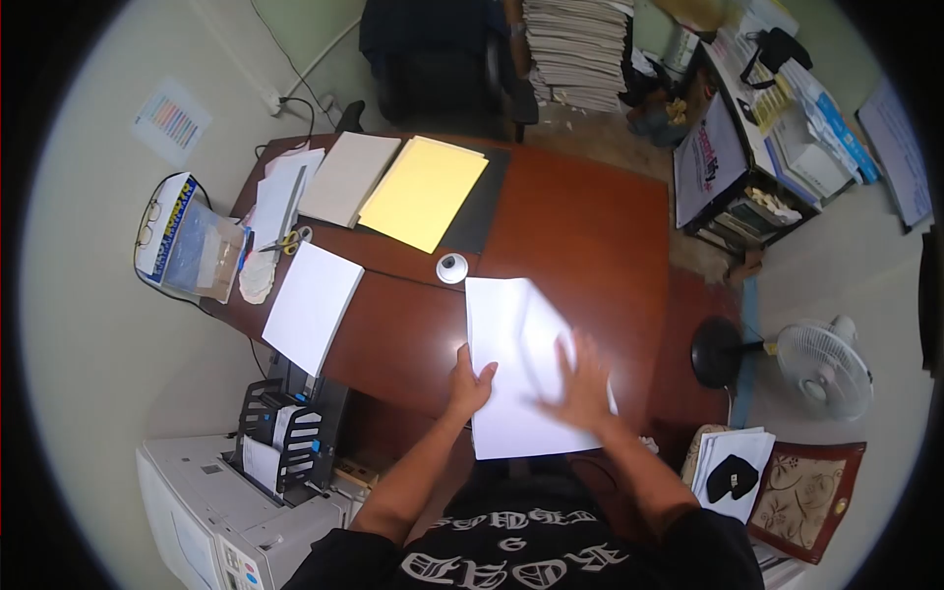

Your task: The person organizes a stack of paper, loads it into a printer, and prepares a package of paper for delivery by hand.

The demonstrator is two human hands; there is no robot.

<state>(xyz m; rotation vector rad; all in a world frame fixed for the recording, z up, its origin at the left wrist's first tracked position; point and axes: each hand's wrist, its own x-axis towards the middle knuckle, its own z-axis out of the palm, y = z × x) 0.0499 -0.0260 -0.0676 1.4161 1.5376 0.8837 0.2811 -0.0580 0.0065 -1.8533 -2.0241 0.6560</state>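
Observation:
A stack of white paper (511, 413) lies at the near edge of the desk, in front of my body. My left hand (472, 383) grips its left edge, thumb on top and the other fingers out of sight at the side and underneath. Over the right half of the sheets is my right hand (585, 385), slightly blurred, with its fingers stretched out and apart. A fold or shadow runs across the top sheet beside those fingers. Just beyond the paper's top edge sits a small white round object (451, 268) with a dark centre.
Another white paper stack (313, 305) lies to the left. Farther back are yellow sheets (423, 192), greyish sheets (351, 177) and scissors (289, 242) on the wooden desk (580, 226). A printer (211, 492) stands at lower left, a fan (824, 369) at right.

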